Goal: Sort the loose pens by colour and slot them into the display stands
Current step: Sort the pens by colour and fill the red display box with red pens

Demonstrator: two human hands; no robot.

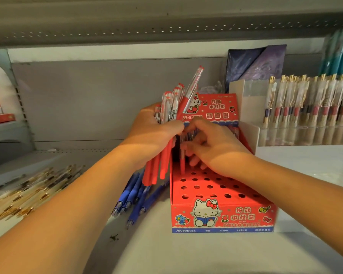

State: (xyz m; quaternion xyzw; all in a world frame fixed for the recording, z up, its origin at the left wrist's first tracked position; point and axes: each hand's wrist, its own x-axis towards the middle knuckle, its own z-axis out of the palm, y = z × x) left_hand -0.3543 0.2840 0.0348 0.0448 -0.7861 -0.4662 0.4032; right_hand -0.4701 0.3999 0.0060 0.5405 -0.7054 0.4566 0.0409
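Note:
My left hand [154, 129] grips a bundle of red pens [162, 165], their clear tops fanned upward above my fist. My right hand [212, 143] pinches a single red pen [182, 163], which stands upright with its tip at a hole in the back rows of the red display stand [222, 216]. The stand's perforated top shows several open holes in front. Several blue pens [135, 196] lie loose on the shelf to the left of the stand, under my left forearm.
A heap of gold-trimmed clear pens [30, 190] lies at the left on the white shelf [166, 254]. A clear acrylic stand [246, 99] with gold-clip pens [309, 101] stands at the back right. A shelf board hangs close overhead. Red boxes [0, 117] sit far left.

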